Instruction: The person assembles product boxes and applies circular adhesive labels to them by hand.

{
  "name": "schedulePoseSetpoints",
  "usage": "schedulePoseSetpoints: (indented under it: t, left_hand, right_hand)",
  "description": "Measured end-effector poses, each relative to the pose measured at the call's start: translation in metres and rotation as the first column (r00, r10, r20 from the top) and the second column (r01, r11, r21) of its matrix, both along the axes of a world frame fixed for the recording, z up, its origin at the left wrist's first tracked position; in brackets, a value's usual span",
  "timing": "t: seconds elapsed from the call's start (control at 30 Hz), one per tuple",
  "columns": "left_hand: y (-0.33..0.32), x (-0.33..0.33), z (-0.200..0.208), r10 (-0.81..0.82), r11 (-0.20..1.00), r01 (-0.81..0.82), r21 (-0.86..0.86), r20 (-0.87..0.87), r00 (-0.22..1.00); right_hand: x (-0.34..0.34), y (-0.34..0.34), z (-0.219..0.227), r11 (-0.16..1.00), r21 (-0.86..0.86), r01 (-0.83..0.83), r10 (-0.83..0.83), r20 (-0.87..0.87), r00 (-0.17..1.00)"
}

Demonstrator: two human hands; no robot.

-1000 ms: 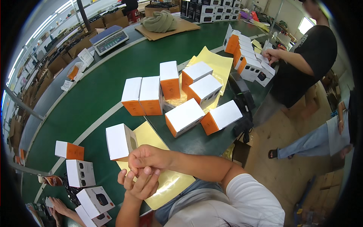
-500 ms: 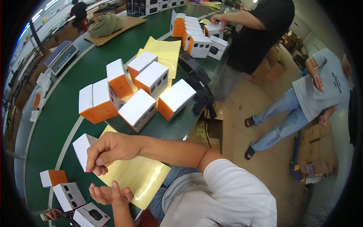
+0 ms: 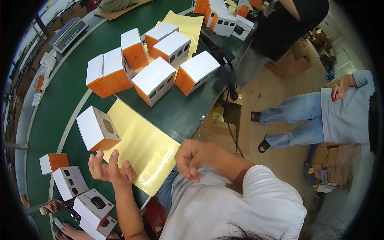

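My left hand (image 3: 110, 167) is open, palm up with its fingers spread, just below a white and orange box (image 3: 90, 129). That box stands at the left edge of a yellow sheet of round clear stickers (image 3: 140, 146). Beside the sheet's right edge is my right hand (image 3: 193, 159), its fingers curled in and thumb close to them. Anything in those fingers is too small or hidden to make out. Beyond the sheet, several white and orange boxes (image 3: 154, 80) stand in a cluster, some on another yellow sheet (image 3: 191, 27).
More boxes (image 3: 71, 182) lie at the near left, close to another person's hand (image 3: 72, 232). A scale (image 3: 69, 35) stands at the far left of the green table (image 3: 60, 104). Black cables (image 3: 230, 80) hang at its right edge. Two people stand at the right.
My right hand has moved right, from above the box to the sheet's right edge. My left hand has risen toward the box, palm still up. The view has shifted.
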State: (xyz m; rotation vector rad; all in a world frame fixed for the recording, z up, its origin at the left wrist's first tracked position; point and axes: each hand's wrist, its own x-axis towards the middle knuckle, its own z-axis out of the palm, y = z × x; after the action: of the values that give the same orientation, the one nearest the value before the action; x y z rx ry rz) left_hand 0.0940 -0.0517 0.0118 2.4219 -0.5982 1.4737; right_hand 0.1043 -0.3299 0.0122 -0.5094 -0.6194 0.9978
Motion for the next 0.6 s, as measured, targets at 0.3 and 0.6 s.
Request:
schedulePoseSetpoints:
  t: [0.3, 0.6]
  left_hand:
    - [0.0, -0.001, -0.003, 0.001, 1.0, -0.001, 0.002, 0.003, 1.0]
    - [-0.002, -0.002, 0.002, 0.039, 0.999, -0.039, 0.014, 0.016, 0.999]
  right_hand:
    - [-0.035, -0.106, -0.159, 0.58, -0.765, 0.281, -0.696, -0.286, 0.658]
    - [-0.009, -0.179, -0.234, -0.289, -0.874, 0.39, -0.952, 0.22, -0.212]
